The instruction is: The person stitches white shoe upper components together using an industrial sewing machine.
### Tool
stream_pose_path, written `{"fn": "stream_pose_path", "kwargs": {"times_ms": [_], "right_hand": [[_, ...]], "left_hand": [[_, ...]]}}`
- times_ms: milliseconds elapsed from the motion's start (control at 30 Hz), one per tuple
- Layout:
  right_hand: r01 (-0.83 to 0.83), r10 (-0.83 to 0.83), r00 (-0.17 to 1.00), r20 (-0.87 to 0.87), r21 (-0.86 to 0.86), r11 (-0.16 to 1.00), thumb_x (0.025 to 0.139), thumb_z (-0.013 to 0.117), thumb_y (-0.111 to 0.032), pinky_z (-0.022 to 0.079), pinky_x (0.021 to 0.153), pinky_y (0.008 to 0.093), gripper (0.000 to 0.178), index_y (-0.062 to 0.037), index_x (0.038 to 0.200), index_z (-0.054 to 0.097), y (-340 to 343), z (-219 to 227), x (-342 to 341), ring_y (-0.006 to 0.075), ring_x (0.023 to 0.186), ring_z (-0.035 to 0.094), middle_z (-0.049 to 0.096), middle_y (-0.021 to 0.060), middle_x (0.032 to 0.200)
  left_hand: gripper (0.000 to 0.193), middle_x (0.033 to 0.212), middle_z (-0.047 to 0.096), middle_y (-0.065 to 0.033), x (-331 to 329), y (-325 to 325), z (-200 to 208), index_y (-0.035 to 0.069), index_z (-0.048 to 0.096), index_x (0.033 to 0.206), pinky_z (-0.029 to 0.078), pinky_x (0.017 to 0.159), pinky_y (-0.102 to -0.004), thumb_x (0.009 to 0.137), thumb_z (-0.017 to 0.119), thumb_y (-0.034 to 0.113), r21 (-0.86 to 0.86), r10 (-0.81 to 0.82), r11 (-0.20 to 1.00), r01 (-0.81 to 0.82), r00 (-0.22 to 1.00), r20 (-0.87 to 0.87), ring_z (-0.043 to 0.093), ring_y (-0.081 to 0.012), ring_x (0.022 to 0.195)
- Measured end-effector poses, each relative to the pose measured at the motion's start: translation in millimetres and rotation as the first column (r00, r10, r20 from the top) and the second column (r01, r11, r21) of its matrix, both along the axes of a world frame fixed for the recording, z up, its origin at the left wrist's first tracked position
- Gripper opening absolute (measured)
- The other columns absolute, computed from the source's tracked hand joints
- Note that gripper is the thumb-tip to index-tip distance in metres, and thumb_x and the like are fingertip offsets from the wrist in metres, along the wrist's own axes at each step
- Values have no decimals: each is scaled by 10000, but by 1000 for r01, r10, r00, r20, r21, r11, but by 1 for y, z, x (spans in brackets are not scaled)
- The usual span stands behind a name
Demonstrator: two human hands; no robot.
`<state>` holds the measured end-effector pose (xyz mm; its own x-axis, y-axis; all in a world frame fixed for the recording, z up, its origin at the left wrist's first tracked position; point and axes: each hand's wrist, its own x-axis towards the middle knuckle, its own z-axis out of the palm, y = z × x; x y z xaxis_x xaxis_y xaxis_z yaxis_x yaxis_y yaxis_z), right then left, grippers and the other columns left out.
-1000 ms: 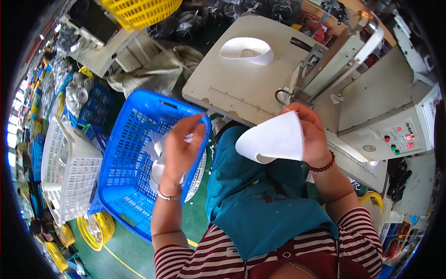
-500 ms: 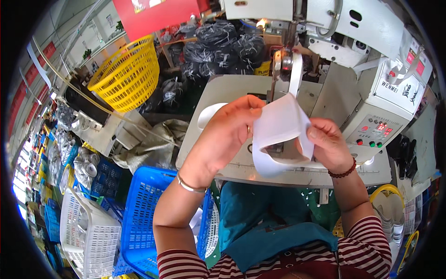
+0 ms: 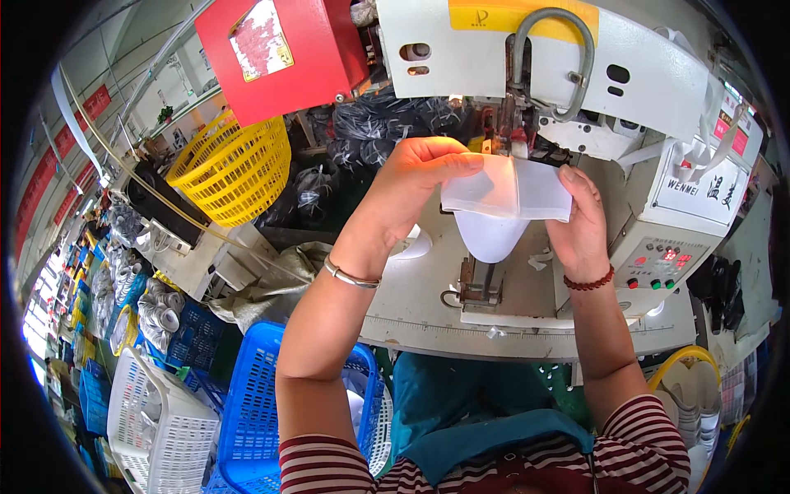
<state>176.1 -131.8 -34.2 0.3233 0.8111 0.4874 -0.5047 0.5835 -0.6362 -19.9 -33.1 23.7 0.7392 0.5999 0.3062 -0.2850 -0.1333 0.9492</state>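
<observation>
Two-handed grip: left hand (image 3: pixel 411 188) and right hand (image 3: pixel 581 224) pinch opposite ends of a white piece (image 3: pixel 543 189), now raised before the white machine (image 3: pixel 568 70), its opening no longer facing the wearer as earlier. Piece: smooth, a flat-drawn band with an upright centre seam, a rounded flap hanging beneath, orange-lit at left. Bare worktable (image 3: pixel 411 306) lies below the grip, front edge bodyward; control box (image 3: pixel 665 265) stands right.
</observation>
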Motion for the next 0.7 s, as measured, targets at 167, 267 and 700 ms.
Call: {"fn": "stream_pose_path", "kwargs": {"times_ms": [167,267,700], "right_hand": [[20,-18,998,-63,22,1000,862,576,-138,435,774,242,102,-58,877,638,13,0,-4,89,800,588,647,4,857],[36,-35,994,-101,4,999,861,576,-144,432,782,243,109,-55,874,639,17,3,-6,94,820,586,644,11,869],[-6,-7,978,-209,-65,998,861,565,-146,440,689,230,120,-44,869,629,27,5,-4,91,741,574,626,13,831]], "left_hand": [[85,767,620,-14,7,8,-2,30,627,810,427,680,-201,792,633,113,-107,-8,994,16,998,69,573,-82,715],[81,771,616,-22,8,13,-4,24,624,808,430,681,-209,798,611,104,-158,-26,987,41,995,100,574,-90,719],[108,778,628,-39,20,25,-5,18,635,792,446,699,-224,821,578,105,-228,-8,973,43,988,155,582,-101,724]]}}
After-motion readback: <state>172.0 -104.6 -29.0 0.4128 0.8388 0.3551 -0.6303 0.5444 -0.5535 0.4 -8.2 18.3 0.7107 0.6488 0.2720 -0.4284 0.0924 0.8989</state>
